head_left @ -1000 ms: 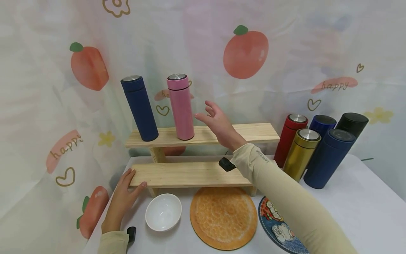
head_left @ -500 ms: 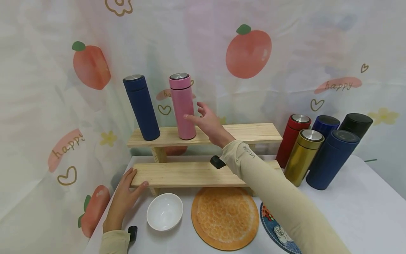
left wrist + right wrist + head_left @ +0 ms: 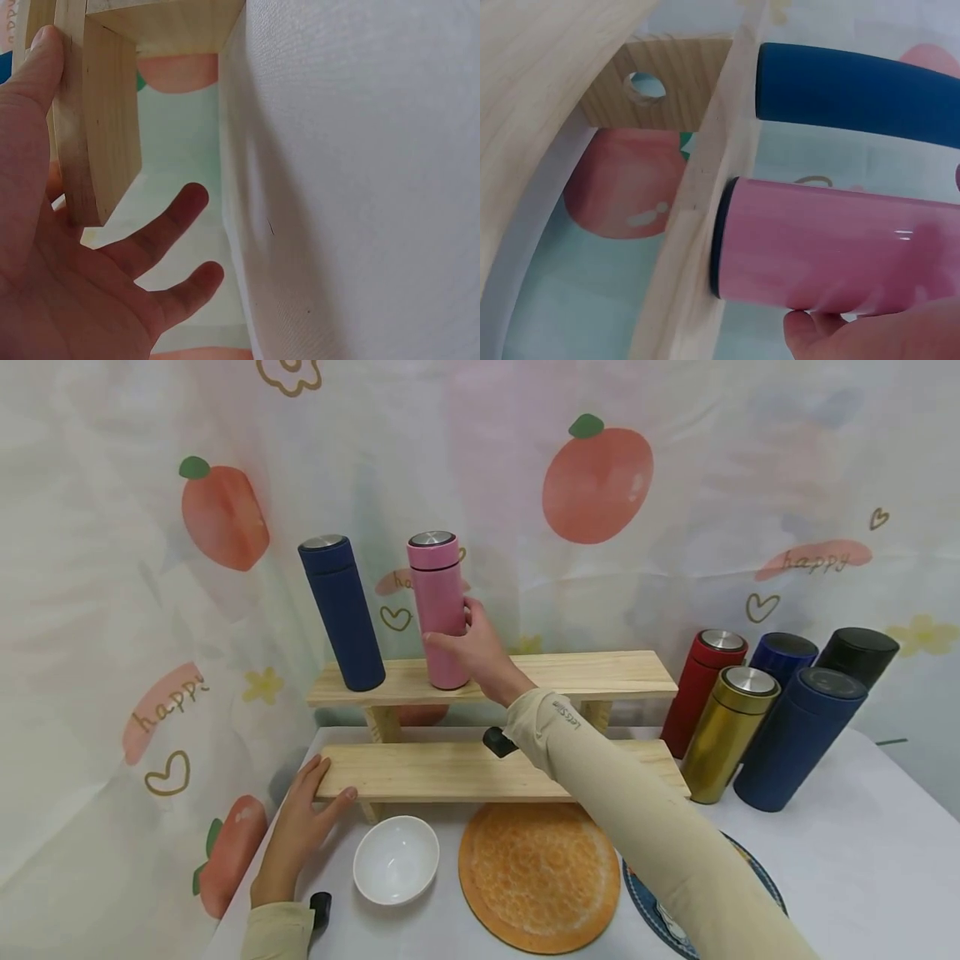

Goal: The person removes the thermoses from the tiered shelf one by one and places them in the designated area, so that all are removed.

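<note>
A pink thermos (image 3: 435, 593) with a steel-topped lid stands upright on the upper tier of a two-tier wooden shelf (image 3: 585, 670). My right hand (image 3: 483, 652) grips its lower right side, thumb across the front and fingers behind. In the right wrist view, the base of the pink thermos (image 3: 817, 244) meets the board, and only part of the hand shows. To its left on the same tier stands a navy thermos (image 3: 343, 614). At the lower tier's left end, my left hand (image 3: 296, 827) holds the board's corner (image 3: 79, 150) between thumb and fingers, two fingers stretched free below.
On the table at right, a red thermos (image 3: 701, 689), a gold thermos (image 3: 731, 735) and several dark ones stand close together. In front of the shelf lie a white bowl (image 3: 396, 860), a round bread-patterned mat (image 3: 540, 877) and a blue patterned mat (image 3: 652, 906), partly under the right arm.
My right hand has moved left from beside the pink thermos and taken hold of it. The left hand has stayed on the shelf end. The head view has shifted slightly.
</note>
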A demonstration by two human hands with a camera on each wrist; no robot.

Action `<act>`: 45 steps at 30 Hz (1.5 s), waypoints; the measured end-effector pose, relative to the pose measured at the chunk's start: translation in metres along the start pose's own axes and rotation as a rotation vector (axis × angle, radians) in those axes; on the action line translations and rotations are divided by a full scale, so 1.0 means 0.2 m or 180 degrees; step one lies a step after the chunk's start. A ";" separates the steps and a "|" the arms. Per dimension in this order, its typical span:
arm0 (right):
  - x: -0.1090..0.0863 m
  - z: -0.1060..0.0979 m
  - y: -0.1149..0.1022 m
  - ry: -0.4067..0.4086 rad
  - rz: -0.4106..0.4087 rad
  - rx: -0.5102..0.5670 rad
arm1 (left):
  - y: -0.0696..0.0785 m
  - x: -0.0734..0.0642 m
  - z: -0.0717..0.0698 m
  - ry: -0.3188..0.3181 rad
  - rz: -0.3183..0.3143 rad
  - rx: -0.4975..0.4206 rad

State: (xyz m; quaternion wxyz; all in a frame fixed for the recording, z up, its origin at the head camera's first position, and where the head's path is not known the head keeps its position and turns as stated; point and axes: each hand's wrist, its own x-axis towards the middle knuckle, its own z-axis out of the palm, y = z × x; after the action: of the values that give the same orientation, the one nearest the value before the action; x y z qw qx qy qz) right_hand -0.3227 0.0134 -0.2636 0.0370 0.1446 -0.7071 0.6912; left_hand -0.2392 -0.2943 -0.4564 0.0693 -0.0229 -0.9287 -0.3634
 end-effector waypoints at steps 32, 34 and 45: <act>-0.03 -0.05 -0.03 0.0207 -0.0146 -0.0238 | 0.02 -0.01 -0.01 -0.0069 -0.0094 0.0002; -0.05 -0.07 -0.04 0.0187 -0.0163 -0.0180 | 0.02 -0.01 -0.01 -0.0067 -0.0084 0.0010; -0.20 -0.19 -0.05 0.0252 -0.0336 -0.0008 | 0.03 -0.01 -0.01 -0.0160 -0.0184 0.0050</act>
State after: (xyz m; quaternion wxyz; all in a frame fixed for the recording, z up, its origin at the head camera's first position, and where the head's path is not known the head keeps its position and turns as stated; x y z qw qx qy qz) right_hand -0.2876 0.0566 -0.2614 0.1016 0.1543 -0.6973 0.6926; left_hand -0.2366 -0.2916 -0.4522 0.0356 -0.0047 -0.9333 -0.3572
